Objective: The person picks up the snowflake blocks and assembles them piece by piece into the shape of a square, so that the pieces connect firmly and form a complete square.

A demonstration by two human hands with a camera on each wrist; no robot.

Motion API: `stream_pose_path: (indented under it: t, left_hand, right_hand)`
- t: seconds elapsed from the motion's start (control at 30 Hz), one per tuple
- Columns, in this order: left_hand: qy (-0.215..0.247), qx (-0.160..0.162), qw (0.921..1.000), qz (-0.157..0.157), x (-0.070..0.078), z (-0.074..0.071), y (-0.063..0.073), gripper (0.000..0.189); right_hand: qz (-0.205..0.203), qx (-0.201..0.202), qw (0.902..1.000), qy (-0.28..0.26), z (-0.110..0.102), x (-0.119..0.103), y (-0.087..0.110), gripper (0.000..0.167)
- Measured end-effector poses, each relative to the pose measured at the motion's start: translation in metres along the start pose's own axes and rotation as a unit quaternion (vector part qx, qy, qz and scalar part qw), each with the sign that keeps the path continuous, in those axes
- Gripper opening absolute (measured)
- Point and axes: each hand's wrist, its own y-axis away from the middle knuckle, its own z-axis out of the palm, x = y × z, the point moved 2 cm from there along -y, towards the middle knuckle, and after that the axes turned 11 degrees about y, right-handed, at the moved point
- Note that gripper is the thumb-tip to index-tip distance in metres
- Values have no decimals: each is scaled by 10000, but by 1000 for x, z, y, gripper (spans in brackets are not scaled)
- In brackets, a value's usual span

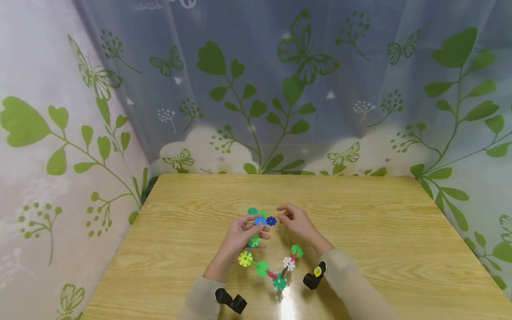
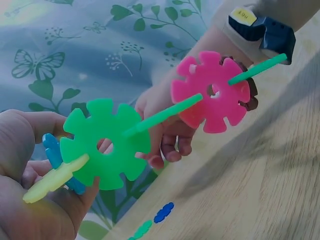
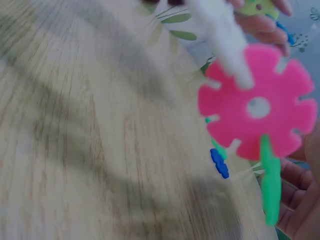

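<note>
In the head view my left hand pinches a light blue notched plastic disc, the end piece of a chain of interlocking discs. The chain curves down through a yellow disc, a teal disc and a white disc to a green end disc below my right wrist. My right hand hovers with loosely bent fingers and nothing between them. Near its fingertips a dark blue disc lies on the table. A pink disc looms large in the left wrist view.
Loose on the wooden table, a teal-green disc and a light green disc lie beyond my left hand. A patterned curtain hangs behind the table's far edge. Black wrist cameras are strapped to both sleeves.
</note>
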Motion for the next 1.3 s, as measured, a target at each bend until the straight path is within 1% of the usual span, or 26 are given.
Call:
stream_pose_path:
  t: [0.07,0.13,0.27,0.37,0.57,0.67,0.77,0.93,1.07,1.13,1.3]
  left_hand:
    - [-12,-28,10000,4,0,0,1,44]
    - [-4,-24,10000,3,0,0,1,43]
    - [28,-12,10000,27,-1,0,1,42]
    - [55,-15,10000,39,-2,0,1,43]
    - [37,14,10000,41,-2,0,2,46]
    - [-3,18,10000,51,-2,-1,2,47]
    - [-39,-3,10000,66,-2,0,2,48]
    - [-40,-31,10000,83,-3,-1,1,47]
    - [-27,-37,10000,69,-3,-2,0,46]
    - [-22,-57,9999,101,-4,-2,0,46]
    - [37,-19,9999,147,-5,-3,-2,43]
  right_hand:
    - [51,34,9995,306,3,3,-4,24]
    - [101,-19,9984,565,5,3,-8,25]
    - [178,-314,9957,850,12,1,-14,27]
    - [162,-476,9923,1128,18,3,-19,29]
    - [213,-642,9823,1746,28,3,-25,33]
    - [215,-691,9757,2069,31,3,-26,32]
    - [306,-719,9705,2281,33,1,-27,30]
    - [331,-729,9666,2433,33,0,-26,26]
    - [275,-659,9673,2435,32,0,-25,24]
    - [242,-629,9684,2400,31,1,-24,24]
    - [383,-631,9734,2171,29,5,-23,23]
